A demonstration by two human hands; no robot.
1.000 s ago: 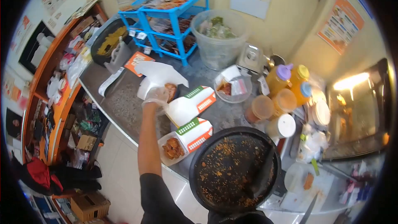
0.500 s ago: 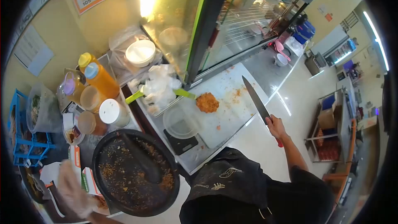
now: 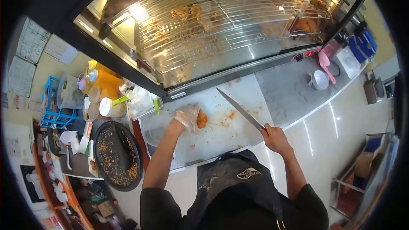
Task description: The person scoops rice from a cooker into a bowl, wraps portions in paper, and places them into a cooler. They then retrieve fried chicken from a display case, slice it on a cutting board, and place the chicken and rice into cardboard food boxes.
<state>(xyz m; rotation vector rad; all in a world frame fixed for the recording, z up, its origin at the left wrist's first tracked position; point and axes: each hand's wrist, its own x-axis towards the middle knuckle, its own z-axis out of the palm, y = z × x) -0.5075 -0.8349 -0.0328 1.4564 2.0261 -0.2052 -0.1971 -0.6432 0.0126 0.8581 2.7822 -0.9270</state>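
My left hand [image 3: 186, 117], in a clear plastic glove, has its fingers closed on the left side of a browned piece of fried chicken [image 3: 202, 119]. The chicken lies on a white cutting board [image 3: 213, 142] strewn with crumbs, and the hand covers part of it. In my bare right hand [image 3: 275, 139] is the handle of a long knife [image 3: 239, 108]. Its blade slants up and left over the board, to the right of the chicken and apart from it.
A glass display warmer [image 3: 238, 66] with wire racks and fried food stands behind the board. At left are a dark round pan [image 3: 117, 142] with crumbs, sauce bottles [image 3: 106, 79], green-handled tongs [image 3: 156, 106] and a clear lid [image 3: 155, 134]. A bowl [image 3: 320, 79] sits at right.
My left hand has come from beyond the pan at far left onto the chicken. The knife stays in my right hand. The view has swung, showing more of the warmer.
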